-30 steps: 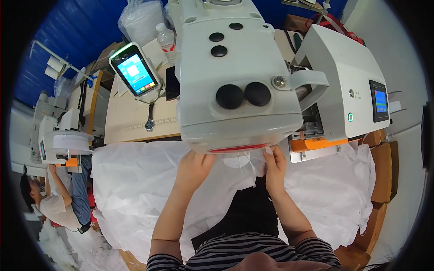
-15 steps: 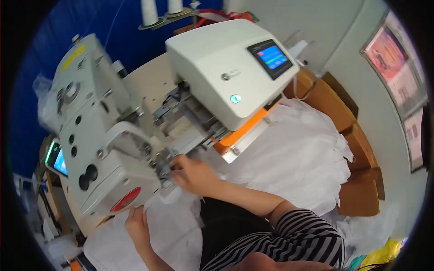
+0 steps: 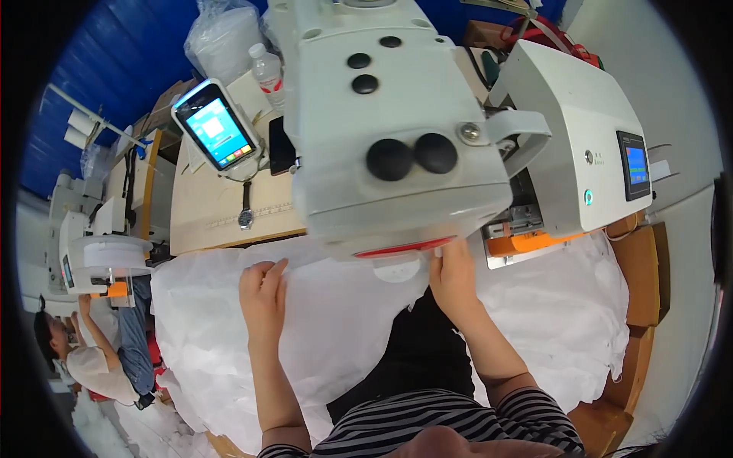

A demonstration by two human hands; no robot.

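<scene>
The white fabric [image 3: 336, 328] is pressed flat by the open left hand [image 3: 263, 294] and pinched by the right hand [image 3: 452, 276] under the sewing machine [image 3: 389, 130].

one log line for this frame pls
left hand: flat on white fabric | right hand: pinching fabric edge under sewing machine head | control box: screen lit | phone: on stand

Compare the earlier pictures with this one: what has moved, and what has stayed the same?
The view has swung back to face the sewing machine squarely. The left hand has slid left, away from the needle area; the right hand remains beside it. Both stay flat on the white fabric; the phone is unmoved.
</scene>
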